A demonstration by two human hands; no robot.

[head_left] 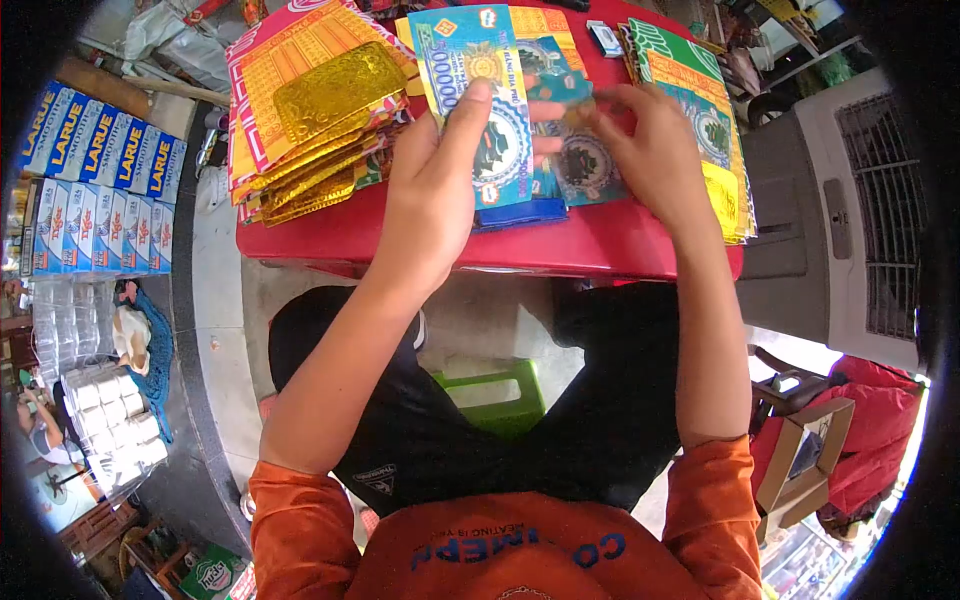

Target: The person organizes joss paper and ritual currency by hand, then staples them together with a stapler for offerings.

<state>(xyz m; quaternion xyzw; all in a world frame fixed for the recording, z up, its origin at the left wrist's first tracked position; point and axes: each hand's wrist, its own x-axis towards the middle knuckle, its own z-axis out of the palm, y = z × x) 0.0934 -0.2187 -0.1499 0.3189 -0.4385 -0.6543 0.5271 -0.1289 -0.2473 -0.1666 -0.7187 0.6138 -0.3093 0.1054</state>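
My left hand (440, 180) holds a blue joss paper note (505, 150) upright over the table, thumb across its front and fingers behind it. Close by on the right, my right hand (655, 140) pinches at another blue-green joss paper note (585, 165), which is smeared by motion. More blue notes lie beneath and behind the two hands. To the left rises a thick stack of folded joss paper with a gold embossed sheet (340, 90) on top. A second stack (700, 125), orange, green and blue, stands by my right wrist.
The red table (400, 240) ends just before my lap. A green plastic stool (500, 395) is under it. Beer cartons (100, 225) are piled at the left. On the right are a grey slatted appliance (830, 210) and an open cardboard box (800, 460).
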